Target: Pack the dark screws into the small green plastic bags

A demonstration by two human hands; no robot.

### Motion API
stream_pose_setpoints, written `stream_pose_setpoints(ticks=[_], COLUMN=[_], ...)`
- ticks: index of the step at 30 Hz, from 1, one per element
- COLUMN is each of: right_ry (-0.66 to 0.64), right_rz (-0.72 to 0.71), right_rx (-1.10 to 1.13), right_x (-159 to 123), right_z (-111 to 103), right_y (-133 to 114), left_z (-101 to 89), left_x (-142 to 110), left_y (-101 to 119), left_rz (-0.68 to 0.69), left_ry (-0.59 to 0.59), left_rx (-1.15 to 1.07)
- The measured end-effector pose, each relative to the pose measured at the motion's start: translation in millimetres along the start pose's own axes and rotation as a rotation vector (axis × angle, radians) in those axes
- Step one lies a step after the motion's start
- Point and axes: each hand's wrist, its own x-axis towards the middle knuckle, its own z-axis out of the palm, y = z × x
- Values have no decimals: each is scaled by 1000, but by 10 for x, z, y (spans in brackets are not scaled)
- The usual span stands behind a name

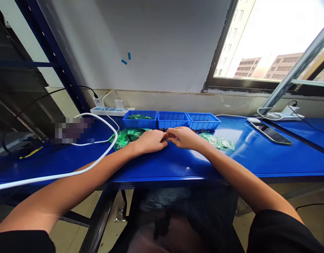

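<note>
My left hand and my right hand meet over the front middle of the blue table, fingertips pinched together. Whatever sits between the fingers is too small and too covered to make out. Green printed plastic packets lie beside my left hand, partly behind the wrist. More green and clear packets are spread just right of my right wrist. Small dark pieces show behind the hands, partly hidden by them.
Three blue bins stand along the back: the left bin holds green packets, then a middle bin and a right bin. A white cable arches over my left forearm. A phone and power strips lie on the table.
</note>
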Motion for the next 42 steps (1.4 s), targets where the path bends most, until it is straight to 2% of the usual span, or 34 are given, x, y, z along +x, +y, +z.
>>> stream_pose_setpoints(ticks=[14,30,42], right_ry=[-21,9,51], right_rz=[23,42,135], right_rx=[-32,-33,-24], right_x=[4,8,18], right_z=[2,8,-12], right_y=[15,35,-16], left_z=[50,29,45], left_x=[14,-3,-2], left_y=[-15,16,30], left_rz=[49,10,-37], left_ry=[-56,-72,-70], left_rx=[41,66,65])
